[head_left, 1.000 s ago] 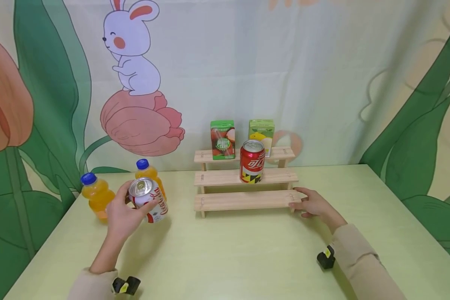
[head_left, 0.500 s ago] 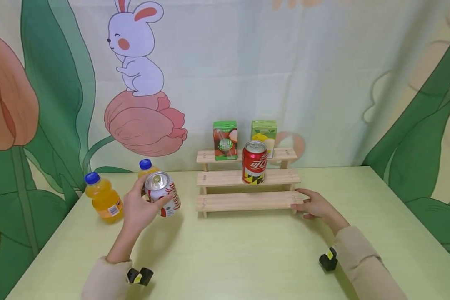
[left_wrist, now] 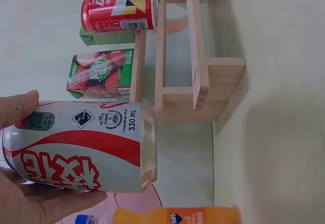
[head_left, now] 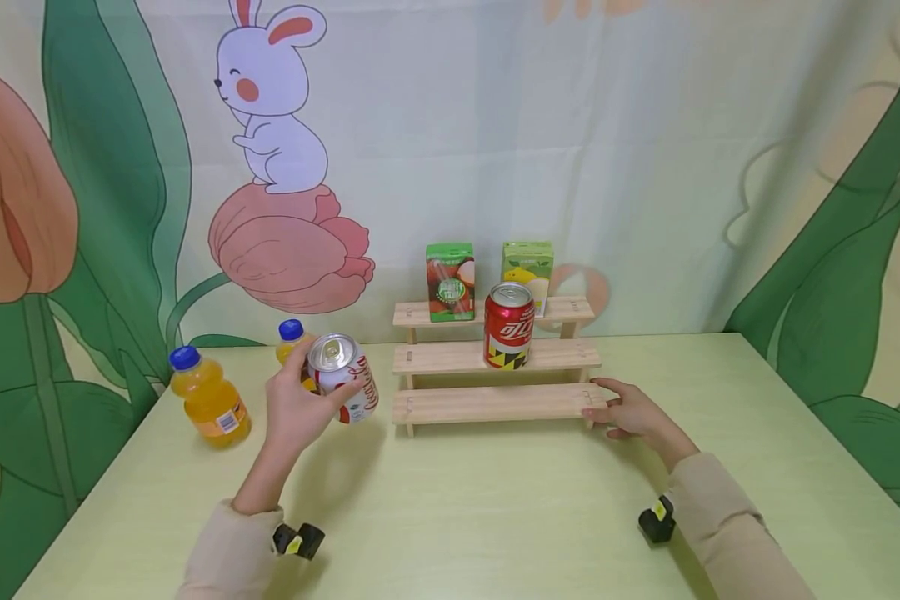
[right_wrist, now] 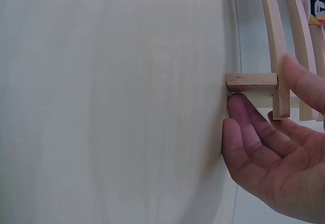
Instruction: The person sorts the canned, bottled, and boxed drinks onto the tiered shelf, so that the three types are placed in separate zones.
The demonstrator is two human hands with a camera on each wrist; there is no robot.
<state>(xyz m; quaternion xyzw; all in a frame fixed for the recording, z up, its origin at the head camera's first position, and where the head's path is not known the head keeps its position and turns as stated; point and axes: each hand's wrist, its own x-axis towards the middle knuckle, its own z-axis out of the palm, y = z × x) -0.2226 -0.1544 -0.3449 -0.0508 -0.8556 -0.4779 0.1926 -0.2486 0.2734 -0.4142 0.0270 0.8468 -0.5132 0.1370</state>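
My left hand [head_left: 300, 404] grips a white and red soda can [head_left: 345, 379] by its sides, top up, above the table left of a three-step wooden display rack [head_left: 495, 403]. In the left wrist view the can [left_wrist: 76, 145] shows red lettering, with thumb and fingers on opposite sides. At the rack's right end my right hand [head_left: 630, 412] holds the lowest step, thumb on the board and fingers curled by the leg [right_wrist: 251, 80]. A red soda can [head_left: 509, 327] stands on the middle step. On the top step stand a green and red juice box [head_left: 451, 283] and a green and yellow one [head_left: 536, 260].
Two orange juice bottles with blue caps are at the left: one bottle [head_left: 213, 404] near the table's left edge, the other bottle [head_left: 290, 332] partly hidden behind my left hand. A printed curtain [head_left: 645, 167] hangs behind the pale green table [head_left: 480, 517].
My left hand has carried the white soda can to the right and slightly away from me, closer to the rack. The right hand keeps its place on the rack; the view has shifted slightly.
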